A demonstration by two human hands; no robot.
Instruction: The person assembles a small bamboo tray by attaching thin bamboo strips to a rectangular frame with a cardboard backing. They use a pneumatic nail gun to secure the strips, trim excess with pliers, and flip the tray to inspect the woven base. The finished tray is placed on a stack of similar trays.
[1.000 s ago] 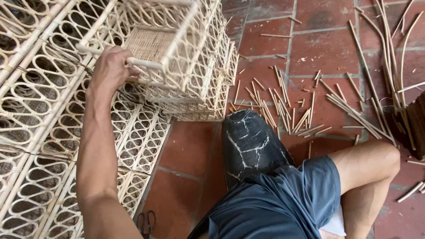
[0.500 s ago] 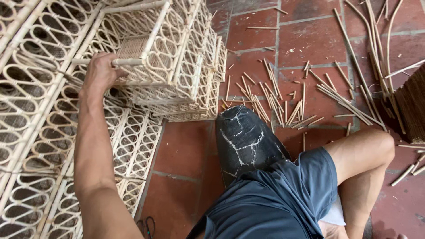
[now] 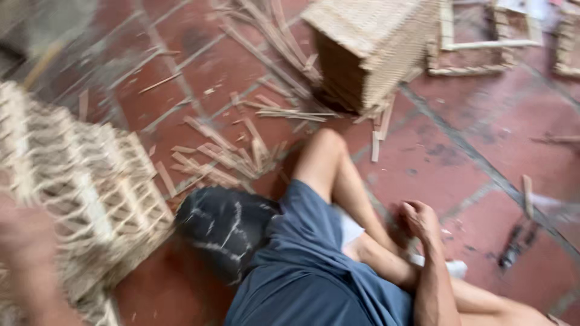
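On the red tile floor [image 3: 483,121], at the far left, the blurry left hand [image 3: 24,241] touches the woven cane frame [image 3: 90,187] (fingers too smeared to tell), while the right hand [image 3: 423,220] rests curled by the ankle, grasping nothing.

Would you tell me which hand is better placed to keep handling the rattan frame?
The left hand: though blurred, it is at the rattan frame at the picture's left edge. The right hand rests down by the leg on the tiled floor, well away from the frame.
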